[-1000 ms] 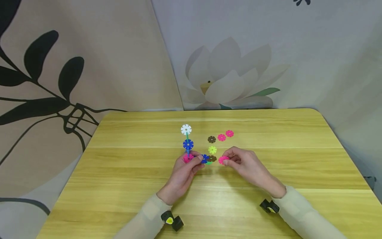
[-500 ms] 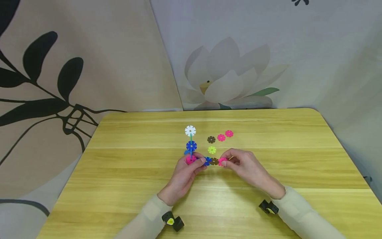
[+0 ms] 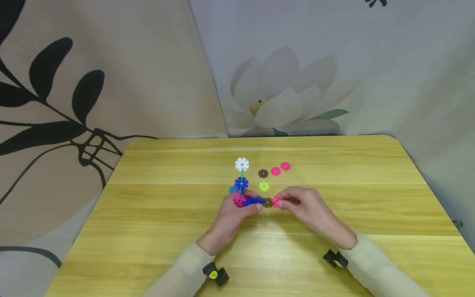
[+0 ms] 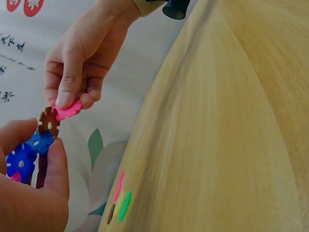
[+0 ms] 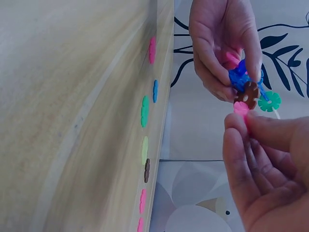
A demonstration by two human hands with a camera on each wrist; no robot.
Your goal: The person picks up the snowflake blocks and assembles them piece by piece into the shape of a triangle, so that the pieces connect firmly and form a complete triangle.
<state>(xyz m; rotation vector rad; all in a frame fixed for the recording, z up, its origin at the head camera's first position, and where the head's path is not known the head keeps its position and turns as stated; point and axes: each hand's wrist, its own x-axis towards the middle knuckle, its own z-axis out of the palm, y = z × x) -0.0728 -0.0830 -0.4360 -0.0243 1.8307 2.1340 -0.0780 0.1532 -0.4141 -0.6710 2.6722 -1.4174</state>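
Note:
My left hand point(image 3: 231, 218) grips a chain of notched plastic discs between thumb and fingers. The chain runs from a white disc point(image 3: 242, 164) through a blue disc point(image 3: 241, 183) to a pink disc point(image 3: 239, 201), then sideways through more blue ones to a brown disc point(image 4: 49, 121) at its right end. Between thumb and fingertips, my right hand point(image 3: 308, 206) pinches a separate-coloured end piece, a pink snowflake disc point(image 4: 70, 110). Its edge meets the brown disc's edge in both wrist views. A green disc point(image 5: 269, 101) of the chain shows behind the brown one.
Loose discs lie on the wooden table point(image 3: 356, 165) beyond the hands: brown point(image 3: 263, 173), yellow point(image 3: 264, 186), two pink ones point(image 3: 276, 171) and a light blue one point(image 3: 233, 189). A loose green disc point(image 5: 145, 111) shows in the right wrist view. A patterned curtain hangs behind.
The left hand has shifted slightly right with the chain, and its blue discs have turned. The gap between the brown disc and the right hand's pink disc has closed.

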